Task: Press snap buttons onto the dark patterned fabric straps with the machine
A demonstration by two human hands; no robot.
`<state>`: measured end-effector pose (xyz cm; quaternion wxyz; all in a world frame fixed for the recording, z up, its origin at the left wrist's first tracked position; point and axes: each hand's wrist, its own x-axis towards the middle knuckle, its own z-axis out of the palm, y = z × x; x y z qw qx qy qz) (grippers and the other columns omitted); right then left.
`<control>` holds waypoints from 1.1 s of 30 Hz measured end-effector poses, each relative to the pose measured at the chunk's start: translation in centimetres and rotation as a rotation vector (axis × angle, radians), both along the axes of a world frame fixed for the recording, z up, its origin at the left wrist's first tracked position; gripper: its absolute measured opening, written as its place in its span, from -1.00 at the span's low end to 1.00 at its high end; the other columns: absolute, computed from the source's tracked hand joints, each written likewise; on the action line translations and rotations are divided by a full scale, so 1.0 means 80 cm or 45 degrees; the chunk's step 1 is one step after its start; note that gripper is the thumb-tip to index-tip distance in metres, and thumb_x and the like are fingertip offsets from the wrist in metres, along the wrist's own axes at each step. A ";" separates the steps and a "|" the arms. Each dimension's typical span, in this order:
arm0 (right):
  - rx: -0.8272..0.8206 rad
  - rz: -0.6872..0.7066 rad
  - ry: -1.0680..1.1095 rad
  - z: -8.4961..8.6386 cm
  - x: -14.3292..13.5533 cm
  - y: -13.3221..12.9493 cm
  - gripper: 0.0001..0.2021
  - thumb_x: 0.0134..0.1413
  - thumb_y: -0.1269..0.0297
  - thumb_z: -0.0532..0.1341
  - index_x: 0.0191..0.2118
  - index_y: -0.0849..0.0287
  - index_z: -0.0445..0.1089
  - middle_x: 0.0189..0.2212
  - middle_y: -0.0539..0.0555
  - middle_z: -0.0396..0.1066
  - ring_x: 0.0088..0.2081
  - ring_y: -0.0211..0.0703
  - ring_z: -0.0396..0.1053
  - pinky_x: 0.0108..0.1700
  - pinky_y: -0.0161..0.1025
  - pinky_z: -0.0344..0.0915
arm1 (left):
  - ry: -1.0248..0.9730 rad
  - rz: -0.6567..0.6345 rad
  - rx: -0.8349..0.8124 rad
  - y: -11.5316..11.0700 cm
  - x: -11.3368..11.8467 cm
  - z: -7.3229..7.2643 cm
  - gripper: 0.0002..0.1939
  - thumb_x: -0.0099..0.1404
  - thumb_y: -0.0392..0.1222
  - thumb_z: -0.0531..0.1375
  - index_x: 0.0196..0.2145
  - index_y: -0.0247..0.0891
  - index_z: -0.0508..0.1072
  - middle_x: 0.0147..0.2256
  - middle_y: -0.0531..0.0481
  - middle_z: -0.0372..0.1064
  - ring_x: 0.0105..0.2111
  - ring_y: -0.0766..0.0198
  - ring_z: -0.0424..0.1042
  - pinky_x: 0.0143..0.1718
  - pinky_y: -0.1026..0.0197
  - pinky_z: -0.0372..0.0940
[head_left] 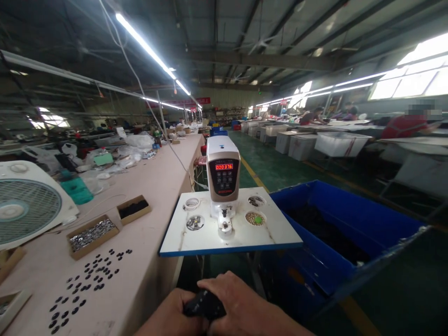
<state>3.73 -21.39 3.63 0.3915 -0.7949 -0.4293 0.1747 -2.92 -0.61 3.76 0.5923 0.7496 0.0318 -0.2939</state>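
Low in the view, my left hand (178, 313) and my right hand (241, 303) close round a dark black bundle (205, 304), maybe fabric; its exact kind is not clear. Just beyond them stands a snap-fastening press (224, 170) with a red lit display reading 000376. It is mounted on a white tabletop (231, 242) with a blue edge. Sunk into that top are round cups: one with small brass-coloured pieces and a green bit (255, 219), another with metal pieces (195, 223). Neither hand touches the press.
To the left, a long table (140, 233) carries scattered black discs (94, 277), a box of metal parts (94, 234), a box of black pieces (133, 208) and a fan (24, 200). A blue bin (378, 210) with dark contents stands right. People work farther back.
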 end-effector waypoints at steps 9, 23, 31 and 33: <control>-0.136 -0.246 -0.042 -0.011 0.028 -0.016 -0.96 -0.01 0.42 0.17 -0.41 0.18 0.34 -0.38 0.00 0.45 -0.34 -0.20 0.34 -0.33 -0.31 0.07 | -0.697 -0.458 0.941 -0.011 0.077 0.036 -0.95 0.11 -0.32 0.16 -0.47 -0.26 0.42 -0.35 0.02 0.39 -0.34 0.25 0.33 -0.35 0.22 0.05; -0.070 -0.422 0.181 -0.023 0.089 -0.032 -0.68 -0.02 0.02 0.37 -0.40 0.17 0.37 -0.46 -0.06 0.41 -0.39 -0.25 0.30 -0.37 -0.32 0.00 | -0.319 -0.160 0.330 -0.038 0.130 -0.008 -0.87 0.10 -0.21 0.17 -0.42 -0.34 0.43 -0.48 0.10 0.29 -0.43 0.33 0.20 -0.43 0.30 0.04; -0.027 -0.398 0.310 -0.045 0.130 -0.043 -0.66 0.21 0.08 0.21 -0.47 0.23 0.34 -0.52 -0.05 0.34 -0.42 -0.29 0.25 -0.39 -0.33 0.01 | -0.053 -0.150 -0.107 -0.031 0.166 -0.025 -0.80 0.14 -0.14 0.25 -0.41 -0.38 0.43 -0.51 0.10 0.17 -0.49 0.40 0.06 -0.45 0.30 -0.03; 0.007 -0.378 0.482 -0.046 0.138 -0.043 -0.64 0.20 0.04 0.22 -0.45 0.25 0.35 -0.52 -0.05 0.32 -0.44 -0.30 0.20 -0.41 -0.34 0.02 | 0.023 -0.110 -0.201 -0.029 0.174 -0.029 -0.80 0.13 -0.16 0.27 -0.38 -0.39 0.47 -0.49 0.07 0.25 -0.48 0.39 0.14 -0.44 0.31 0.02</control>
